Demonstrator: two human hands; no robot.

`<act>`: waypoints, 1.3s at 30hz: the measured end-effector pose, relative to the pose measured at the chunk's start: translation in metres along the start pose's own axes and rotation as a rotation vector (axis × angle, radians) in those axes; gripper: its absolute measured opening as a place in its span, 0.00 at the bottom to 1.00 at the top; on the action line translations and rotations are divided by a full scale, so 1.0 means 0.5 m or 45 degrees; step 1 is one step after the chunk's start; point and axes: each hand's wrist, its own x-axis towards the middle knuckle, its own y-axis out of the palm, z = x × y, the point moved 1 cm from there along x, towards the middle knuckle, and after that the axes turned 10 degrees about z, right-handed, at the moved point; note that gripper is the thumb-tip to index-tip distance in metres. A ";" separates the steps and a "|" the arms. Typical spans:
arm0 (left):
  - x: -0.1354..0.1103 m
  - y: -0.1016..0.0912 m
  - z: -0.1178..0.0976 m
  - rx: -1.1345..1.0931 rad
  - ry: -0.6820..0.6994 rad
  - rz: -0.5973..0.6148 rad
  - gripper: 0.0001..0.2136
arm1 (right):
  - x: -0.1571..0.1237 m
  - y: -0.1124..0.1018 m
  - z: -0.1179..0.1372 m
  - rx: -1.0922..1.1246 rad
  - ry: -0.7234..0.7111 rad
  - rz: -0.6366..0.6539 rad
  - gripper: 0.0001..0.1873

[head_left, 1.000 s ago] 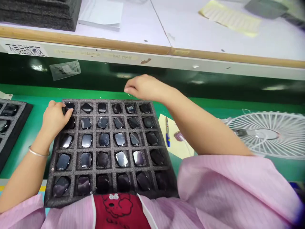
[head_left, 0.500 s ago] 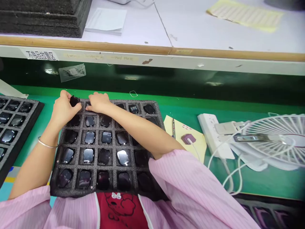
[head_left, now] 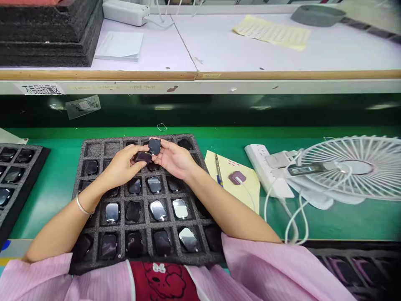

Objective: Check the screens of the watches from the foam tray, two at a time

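Both my hands are over the back part of a black foam tray, whose square compartments hold several dark, glossy smartwatch screens. In my left hand, a dark watch screen is pinched between thumb and fingers. My right hand holds another watch screen by its edge, its dark square face turned toward me. The two screens are close together, and my fingertips nearly meet between them. Whether the screens touch is unclear.
A second foam tray of screens lies at the left. To the right are yellow paper with a pen and purple plug, a power strip with cables, and a white fan. Foam trays are stacked on the shelf.
My hands have left the tray's back-left corner and come together further right, each with a watch screen. Bare foam shows in the two back-left compartments. The camera view has shifted.
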 end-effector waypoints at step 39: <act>-0.037 0.013 -0.075 -0.177 -0.211 -0.410 0.18 | -0.061 0.041 0.009 0.023 -0.030 0.360 0.30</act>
